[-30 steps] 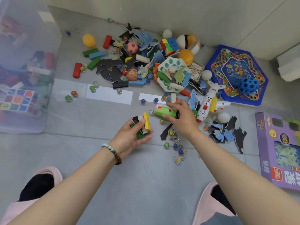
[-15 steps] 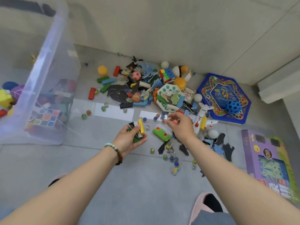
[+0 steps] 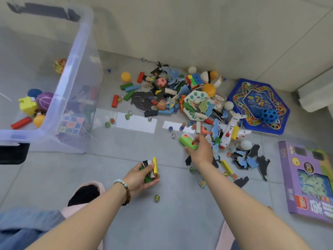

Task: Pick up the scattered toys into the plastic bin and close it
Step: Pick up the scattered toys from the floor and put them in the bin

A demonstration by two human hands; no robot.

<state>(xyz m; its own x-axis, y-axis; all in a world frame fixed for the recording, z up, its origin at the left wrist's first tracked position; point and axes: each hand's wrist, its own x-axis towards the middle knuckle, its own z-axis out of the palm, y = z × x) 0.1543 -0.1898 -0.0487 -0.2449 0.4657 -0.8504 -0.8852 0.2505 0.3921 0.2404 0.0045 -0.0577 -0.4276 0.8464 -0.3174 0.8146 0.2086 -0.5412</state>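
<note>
Partly inside right hand (image 3: 200,152) grip: green toy (image 3: 186,141).

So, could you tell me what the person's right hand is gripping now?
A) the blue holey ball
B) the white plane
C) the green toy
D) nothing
C: the right hand curls its fingers round the green toy; the left hand holds small blocks.

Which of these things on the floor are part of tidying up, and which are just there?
Job: plastic bin, green toy in right hand, blocks in left hand, toy plane, loose marble.
Just there: pink slipper, white floor patches.
</note>
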